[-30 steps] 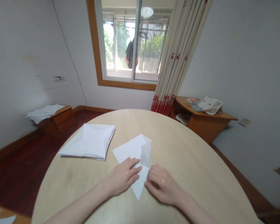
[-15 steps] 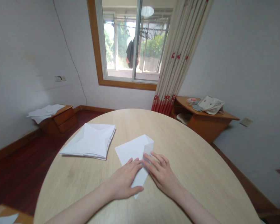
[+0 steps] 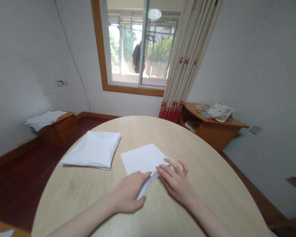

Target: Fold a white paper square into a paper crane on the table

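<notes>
A white sheet of paper (image 3: 143, 159) lies in front of me on the round light-wood table (image 3: 199, 184). Its near corner is lifted and curled. My left hand (image 3: 130, 192) is closed on that near edge, fingers curled under it. My right hand (image 3: 176, 179) rests flat on the sheet's right part with fingers spread, pressing it down. A stack of white creased sheets (image 3: 93, 149) sits on the table to the left, beyond my left hand.
A low wooden cabinet (image 3: 61, 126) with papers on it stands at the left wall. A wooden corner shelf (image 3: 212, 126) with a cloth bag is at the right, beside a striped curtain (image 3: 185, 62) and the window (image 3: 135, 46).
The raised flap on the sheet's right side has been laid out flat. My right hand slid forward and spread open on the paper. My left hand now lifts the near edge.
</notes>
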The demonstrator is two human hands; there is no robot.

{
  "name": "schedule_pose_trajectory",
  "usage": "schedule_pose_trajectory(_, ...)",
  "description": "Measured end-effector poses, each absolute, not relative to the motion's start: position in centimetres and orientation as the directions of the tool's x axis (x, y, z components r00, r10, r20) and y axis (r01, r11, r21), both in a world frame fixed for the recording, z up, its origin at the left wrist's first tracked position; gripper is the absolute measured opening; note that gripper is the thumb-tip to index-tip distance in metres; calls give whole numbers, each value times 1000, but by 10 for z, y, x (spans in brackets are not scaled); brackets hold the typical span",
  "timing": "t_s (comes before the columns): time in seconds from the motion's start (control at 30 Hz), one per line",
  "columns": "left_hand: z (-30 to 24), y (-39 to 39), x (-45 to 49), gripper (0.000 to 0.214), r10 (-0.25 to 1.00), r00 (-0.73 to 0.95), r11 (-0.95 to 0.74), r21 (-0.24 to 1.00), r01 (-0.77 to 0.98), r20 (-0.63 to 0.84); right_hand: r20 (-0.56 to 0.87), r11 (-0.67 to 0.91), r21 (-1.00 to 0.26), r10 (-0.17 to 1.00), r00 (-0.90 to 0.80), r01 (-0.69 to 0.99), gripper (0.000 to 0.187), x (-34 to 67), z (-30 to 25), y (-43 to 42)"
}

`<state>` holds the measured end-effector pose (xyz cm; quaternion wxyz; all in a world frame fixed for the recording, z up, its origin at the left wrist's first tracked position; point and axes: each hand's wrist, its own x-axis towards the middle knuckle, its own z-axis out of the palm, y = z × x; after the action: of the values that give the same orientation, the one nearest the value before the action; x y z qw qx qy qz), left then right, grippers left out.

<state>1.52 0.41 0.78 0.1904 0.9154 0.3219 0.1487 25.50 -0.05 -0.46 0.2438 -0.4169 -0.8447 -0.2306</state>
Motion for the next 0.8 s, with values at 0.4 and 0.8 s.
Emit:
schedule_pose_trajectory(0.4, 12, 4, 14, 68, 572, 793, -785, 419, 455, 210, 584, 569, -5, 669, -460, 822, 20, 261, 8, 0)
schedule_pose_trajectory(0.8, -1, 13, 12, 40, 629, 591, -774, 469, 425, 504, 398, 478, -256, 844, -359, 841, 21, 258, 5, -2)
